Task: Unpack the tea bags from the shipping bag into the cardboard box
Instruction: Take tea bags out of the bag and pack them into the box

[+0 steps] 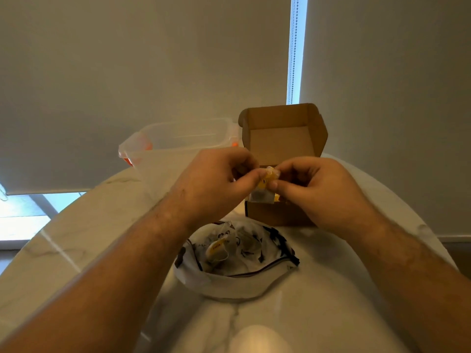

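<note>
A brown cardboard box [280, 215] stands open on the marble table, its lid [283, 121] tipped back. Above its front part my left hand [216, 182] and my right hand [318, 189] both pinch one tea bag [266, 180] with a yellow tag; its pouch hangs down over the box. In front of the box lies the white shipping bag [237, 281], mouth open toward me. Inside it I see more tea bags [216, 249], one with a yellow tag. The box's inside is mostly hidden by my hands.
A clear plastic container with orange clips [178, 141] sits behind and left of the box. The round marble table [76, 238] curves away at left and right. Roller blinds [127, 59] hang close behind the table.
</note>
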Demonstrator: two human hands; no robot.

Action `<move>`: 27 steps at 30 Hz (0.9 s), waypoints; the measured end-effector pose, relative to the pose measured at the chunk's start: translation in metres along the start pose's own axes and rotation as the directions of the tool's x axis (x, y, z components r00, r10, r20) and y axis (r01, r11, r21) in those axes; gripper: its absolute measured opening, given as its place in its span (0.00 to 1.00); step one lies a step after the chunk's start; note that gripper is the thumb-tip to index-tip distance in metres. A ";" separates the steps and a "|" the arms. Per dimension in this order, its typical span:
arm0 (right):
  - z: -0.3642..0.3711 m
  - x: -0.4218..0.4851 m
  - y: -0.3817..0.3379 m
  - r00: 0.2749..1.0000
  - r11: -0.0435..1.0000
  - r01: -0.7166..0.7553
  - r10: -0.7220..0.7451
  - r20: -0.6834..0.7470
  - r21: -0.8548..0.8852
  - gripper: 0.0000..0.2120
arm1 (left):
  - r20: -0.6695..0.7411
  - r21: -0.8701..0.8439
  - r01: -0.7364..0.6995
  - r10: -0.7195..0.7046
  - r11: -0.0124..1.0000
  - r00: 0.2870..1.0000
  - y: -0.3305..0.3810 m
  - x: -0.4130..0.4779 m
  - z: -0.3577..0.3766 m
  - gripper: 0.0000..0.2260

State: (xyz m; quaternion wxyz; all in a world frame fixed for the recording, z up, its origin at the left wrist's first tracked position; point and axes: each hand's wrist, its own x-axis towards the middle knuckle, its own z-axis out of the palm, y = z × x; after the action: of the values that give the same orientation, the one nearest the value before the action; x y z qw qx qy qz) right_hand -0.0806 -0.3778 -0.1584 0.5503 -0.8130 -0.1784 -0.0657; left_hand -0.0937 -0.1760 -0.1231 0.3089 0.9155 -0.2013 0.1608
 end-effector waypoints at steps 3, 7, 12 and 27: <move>-0.011 0.006 0.000 0.999 0.999 -0.007 0.008 -0.038 0.032 0.03 | 0.057 -0.300 0.137 -0.125 0.944 0.990 -0.003 0.008 0.012 0.09; -0.026 0.019 -0.004 0.999 0.998 -0.029 0.030 0.011 -0.052 0.07 | 0.041 -0.332 0.190 -0.187 0.924 0.982 -0.007 0.013 0.029 0.05; -0.046 0.039 -0.006 0.999 0.962 -0.044 0.047 0.004 -0.269 0.07 | 0.001 -0.191 0.195 -0.198 0.962 0.980 -0.014 0.010 0.039 0.10; -0.031 0.064 0.042 0.978 0.745 -0.159 0.207 -0.002 -0.648 0.07 | 0.060 0.274 0.014 -0.032 0.962 0.998 -0.042 -0.002 0.042 0.07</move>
State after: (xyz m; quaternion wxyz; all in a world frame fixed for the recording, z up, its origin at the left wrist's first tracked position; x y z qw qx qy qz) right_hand -0.0031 -0.4066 -0.1633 0.2349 -0.9676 -0.0836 -0.0404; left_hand -0.0692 -0.1717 -0.1770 0.1747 0.9563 -0.1764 0.1542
